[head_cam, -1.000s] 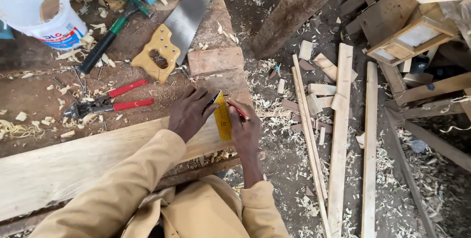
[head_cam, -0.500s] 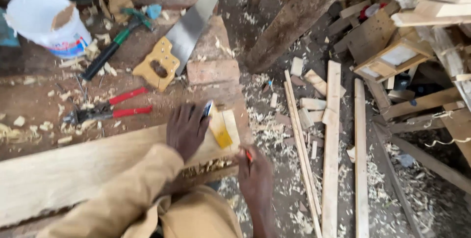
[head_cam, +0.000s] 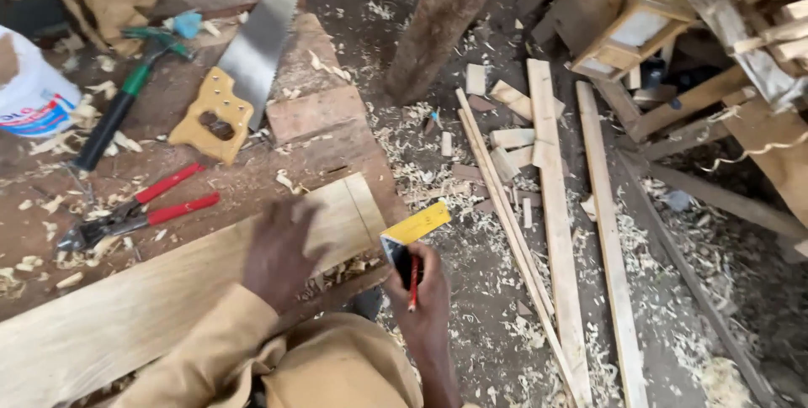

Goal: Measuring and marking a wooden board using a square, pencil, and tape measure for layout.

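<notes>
Plank (head_cam: 168, 290) lies on the tabletop (head_cam: 320, 113) under my flat, open left hand (head_cam: 282, 248). My right hand (head_cam: 421, 299), just off its end, has its grip clamped on a yellow square (head_cam: 414, 227) and red pencil (head_cam: 413, 282). I'd press down firmly, seating the square flush.

Pale plank (head_cam: 168, 299) lies flat on the workbench, left hand (head_cam: 282, 252) pressing it; right hand (head_cam: 425, 290) holds a yellow square (head_cam: 414, 227) and red pencil (head_cam: 413, 282) off its end
</notes>
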